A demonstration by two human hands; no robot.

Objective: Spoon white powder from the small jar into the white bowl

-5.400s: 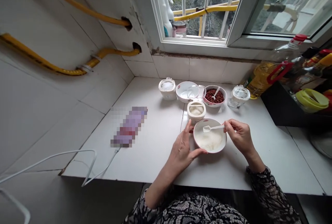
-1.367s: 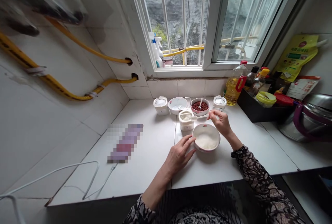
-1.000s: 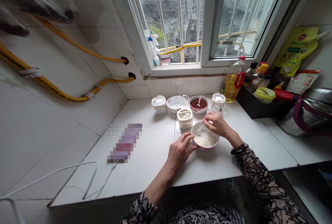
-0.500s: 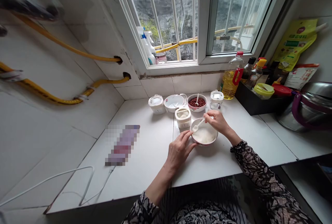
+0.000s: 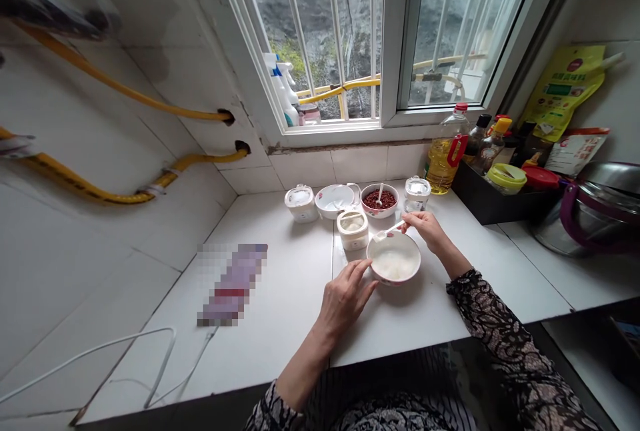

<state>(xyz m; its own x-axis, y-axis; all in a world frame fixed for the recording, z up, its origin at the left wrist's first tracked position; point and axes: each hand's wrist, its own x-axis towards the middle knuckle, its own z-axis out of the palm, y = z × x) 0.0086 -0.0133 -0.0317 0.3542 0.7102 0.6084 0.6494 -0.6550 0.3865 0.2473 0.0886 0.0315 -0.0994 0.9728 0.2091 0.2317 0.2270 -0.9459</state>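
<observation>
My right hand (image 5: 424, 226) pinches the handle of a small white spoon (image 5: 391, 230), which is held at the far left rim of a white bowl (image 5: 410, 248). Inside that bowl lies a white grainy substance (image 5: 394, 264). My left hand (image 5: 346, 294) grips the bowl's left side, fingertips at the rim and thumb low on the near side. Just beyond my left hand, touching or nearly touching the bowl, is a white container (image 5: 353, 239) with pale contents showing at its top.
Behind stand a lidded container (image 5: 301, 207), a white bowl (image 5: 333, 204), a bowl of red beans (image 5: 379, 212) with a spoon, and a clear-lidded jar (image 5: 417, 195). An oil bottle (image 5: 447, 158) and black condiment box (image 5: 473, 194) are at right. A blurred purple object (image 5: 233, 288) lies left.
My right hand has moved slightly right and back, drawing the spoon from over the bowl's middle-left to its far left rim. My left hand stays on the bowl.
</observation>
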